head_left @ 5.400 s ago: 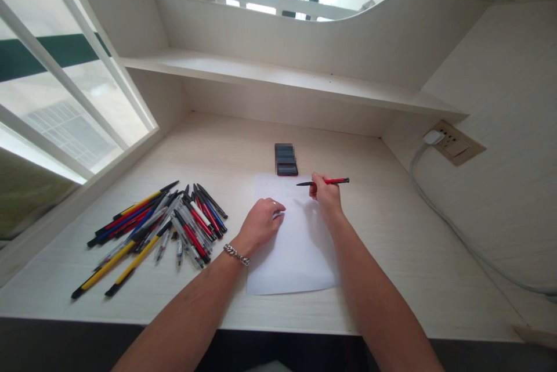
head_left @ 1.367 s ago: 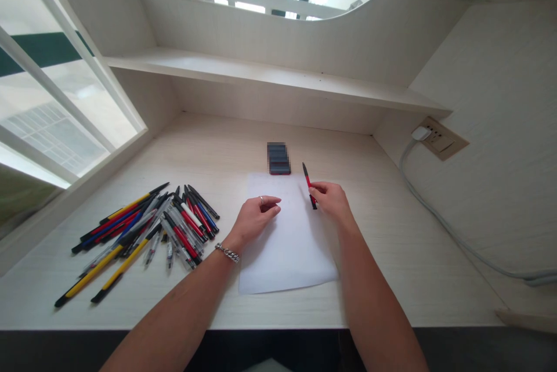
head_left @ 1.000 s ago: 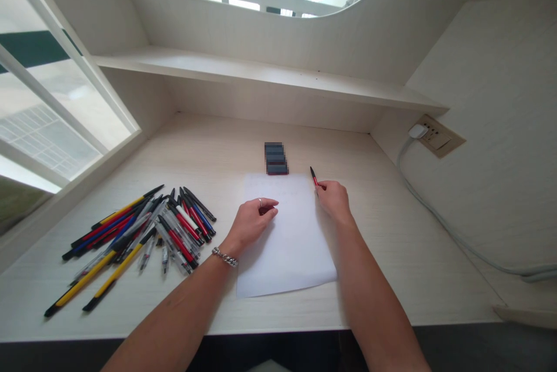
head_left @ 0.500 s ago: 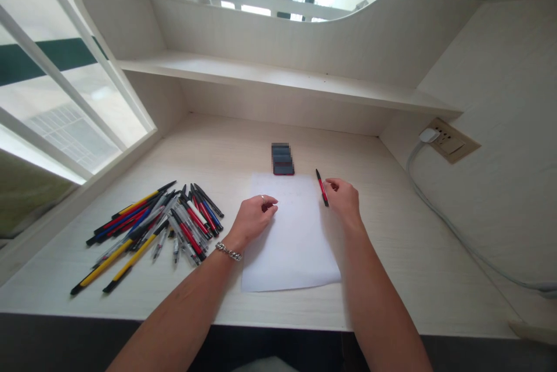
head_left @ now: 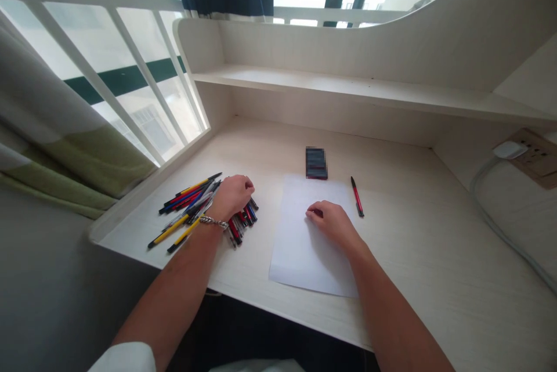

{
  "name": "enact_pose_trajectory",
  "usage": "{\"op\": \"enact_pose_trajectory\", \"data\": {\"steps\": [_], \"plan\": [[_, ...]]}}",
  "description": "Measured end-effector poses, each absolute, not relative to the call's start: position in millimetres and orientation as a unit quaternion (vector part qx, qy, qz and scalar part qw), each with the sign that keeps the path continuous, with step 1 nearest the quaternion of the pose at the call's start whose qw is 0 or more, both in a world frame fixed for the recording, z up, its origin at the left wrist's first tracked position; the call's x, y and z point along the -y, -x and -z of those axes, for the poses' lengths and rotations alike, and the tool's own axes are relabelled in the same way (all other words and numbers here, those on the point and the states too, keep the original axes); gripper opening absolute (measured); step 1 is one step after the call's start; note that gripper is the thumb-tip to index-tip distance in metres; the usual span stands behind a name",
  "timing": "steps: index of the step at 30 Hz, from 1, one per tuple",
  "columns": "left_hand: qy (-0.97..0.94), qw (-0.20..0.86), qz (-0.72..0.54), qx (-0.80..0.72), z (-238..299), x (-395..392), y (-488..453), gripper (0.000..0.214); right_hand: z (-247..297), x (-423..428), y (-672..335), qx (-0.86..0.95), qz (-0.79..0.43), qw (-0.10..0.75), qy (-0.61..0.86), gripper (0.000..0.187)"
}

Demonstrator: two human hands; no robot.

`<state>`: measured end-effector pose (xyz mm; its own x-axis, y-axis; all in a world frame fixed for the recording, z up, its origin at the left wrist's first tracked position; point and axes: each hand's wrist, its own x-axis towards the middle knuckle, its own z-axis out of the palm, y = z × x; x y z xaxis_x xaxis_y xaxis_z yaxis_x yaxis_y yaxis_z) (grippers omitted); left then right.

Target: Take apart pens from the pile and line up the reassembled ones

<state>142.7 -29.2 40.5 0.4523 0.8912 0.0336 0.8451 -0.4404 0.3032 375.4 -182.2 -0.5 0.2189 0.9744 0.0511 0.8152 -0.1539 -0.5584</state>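
My left hand (head_left: 232, 195), with a metal bracelet at the wrist, lies on top of a pile of several pens (head_left: 191, 206) in red, blue, yellow and black. Its fingers are curled down into the pile, and what they grip is hidden. My right hand (head_left: 328, 222) rests on a white sheet of paper (head_left: 300, 256) with loosely curled fingers and nothing in them. A red and black pen (head_left: 357, 197) lies by itself on the desk just right of the sheet, clear of both hands.
A dark phone (head_left: 316, 163) lies flat just beyond the sheet. The pale wooden desk (head_left: 413, 233) has a shelf (head_left: 348, 86) at the back. A wall socket (head_left: 528, 154) with a plug and grey cable sits at the right. A window railing and a curtain are at the left.
My right hand put the red pen down right of the sheet and moved onto the paper. My left hand left the paper for the pen pile. The view swung left.
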Motion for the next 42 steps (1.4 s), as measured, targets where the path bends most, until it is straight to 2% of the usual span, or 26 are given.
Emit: {"op": "enact_pose_trajectory", "data": {"steps": [3, 9, 17, 22, 28, 34, 42], "plan": [[-0.824, 0.089, -0.022, -0.559, -44, 17, -134, 0.027, -1, 182, -376, 0.602, -0.163, 0.238, 0.745, 0.021], [-0.802, 0.064, 0.021, -0.594, -41, 10, -146, 0.041, -1, 182, -374, 0.606, -0.16, 0.236, 0.743, 0.021], [-0.798, 0.079, 0.044, -0.595, -45, 6, -163, 0.031, -2, 182, -374, 0.601, -0.169, 0.233, 0.746, 0.023], [-0.794, 0.089, 0.046, -0.599, -49, 6, -171, 0.032, -4, 184, -373, 0.596, -0.172, 0.247, 0.744, 0.021], [-0.843, 0.115, 0.033, -0.525, -52, 25, -194, 0.032, -5, 184, -376, 0.599, -0.171, 0.279, 0.731, 0.021], [-0.879, 0.156, 0.02, -0.45, -37, 63, -243, 0.026, -11, 186, -393, 0.562, -0.134, 0.303, 0.757, 0.022], [-0.886, 0.166, 0.011, -0.433, -16, 86, -282, 0.026, -13, 191, -413, 0.518, -0.121, 0.32, 0.784, 0.021]]}}
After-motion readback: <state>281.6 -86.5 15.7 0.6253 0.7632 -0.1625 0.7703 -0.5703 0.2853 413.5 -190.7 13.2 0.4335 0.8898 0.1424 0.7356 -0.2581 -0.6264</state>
